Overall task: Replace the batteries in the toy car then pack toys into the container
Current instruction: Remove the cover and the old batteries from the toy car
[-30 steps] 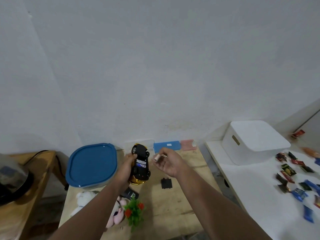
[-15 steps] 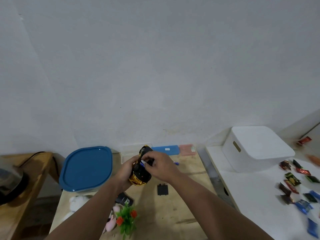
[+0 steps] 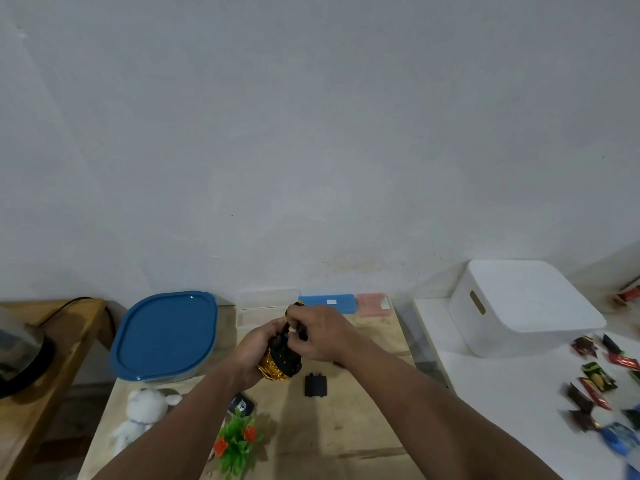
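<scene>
My left hand [image 3: 254, 348] grips the black and gold toy car [image 3: 282, 360], turned underside up above the wooden table [image 3: 346, 434]. My right hand [image 3: 320, 336] is on the car's underside with its fingertips pinched on a small battery at the open compartment. The black battery cover [image 3: 315, 385] lies on the table just right of the car. A clear container with a blue lid [image 3: 166, 336] stands at the table's back left. A white plush toy [image 3: 145, 410] and a small green plant toy with red flowers [image 3: 237, 441] lie near the front left.
Blue [image 3: 329, 303] and pink [image 3: 374, 303] cases lie along the wall at the back. A white table at right holds a white lidded bin [image 3: 519, 306] and several candy wrappers [image 3: 595, 382]. A wooden side table [image 3: 52, 375] with a dark appliance stands left.
My right hand, which held a battery up beside the car, has come down onto the car's underside. The left hand keeps hold of the car, now slightly lower.
</scene>
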### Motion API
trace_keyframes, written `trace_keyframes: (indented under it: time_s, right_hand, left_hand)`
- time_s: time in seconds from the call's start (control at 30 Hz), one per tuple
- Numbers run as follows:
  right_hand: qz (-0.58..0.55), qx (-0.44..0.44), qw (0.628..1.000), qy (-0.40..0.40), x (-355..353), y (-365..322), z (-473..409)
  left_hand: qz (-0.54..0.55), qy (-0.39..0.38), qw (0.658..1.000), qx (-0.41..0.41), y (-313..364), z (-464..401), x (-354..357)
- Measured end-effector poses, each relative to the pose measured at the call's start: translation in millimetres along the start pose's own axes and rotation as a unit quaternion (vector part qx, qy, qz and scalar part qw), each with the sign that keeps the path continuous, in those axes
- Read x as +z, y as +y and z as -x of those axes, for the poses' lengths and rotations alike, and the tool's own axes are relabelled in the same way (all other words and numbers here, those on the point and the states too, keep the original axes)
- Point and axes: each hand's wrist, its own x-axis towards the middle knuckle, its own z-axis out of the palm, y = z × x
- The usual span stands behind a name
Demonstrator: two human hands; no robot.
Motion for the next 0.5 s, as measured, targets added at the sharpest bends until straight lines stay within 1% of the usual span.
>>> trace_keyframes:
  time_s: [0.07, 0.13, 0.17, 0.2, 0.27, 0.33, 0.4, 0.47, 0.5]
  right_hand:
    - [-0.039, 0.023, 0.999, 0.005, -1, 5, 3]
    - [-0.113, 0.086, 0.99, 0.025, -2, 7, 6]
    - [-0.167, 0.129, 0.976, 0.047, -2, 7, 6]
    - [-0.236, 0.173, 0.953, 0.079, -1, 6, 6]
    - [-0.375, 0.247, 0.881, 0.153, -6, 2, 5]
    - [-0.46, 0.317, 0.807, 0.193, -15, 6, 4]
    - [-0.511, 0.392, 0.741, 0.191, -22, 16, 6]
    - [-0.567, 0.453, 0.667, 0.17, -26, 24, 10]
    - [-0.582, 0.471, 0.644, 0.158, -25, 26, 12]
  left_hand:
    - [0.023, 0.003, 1.0, 0.0, -2, 0, 4]
    - [0.044, 0.012, 0.999, 0.002, -3, -1, 9]
    - [0.051, 0.018, 0.999, 0.005, -4, -1, 12]
    - [0.053, 0.022, 0.998, 0.01, -4, -2, 12]
    - [0.049, 0.029, 0.998, 0.025, -5, -4, 14]
    - [0.053, 0.024, 0.997, 0.042, -5, -4, 15]
    - [0.065, 0.023, 0.995, 0.065, -6, -5, 17]
    - [0.064, 0.04, 0.993, 0.087, -7, -6, 18]
    - [0.059, 0.051, 0.992, 0.095, -8, -7, 18]
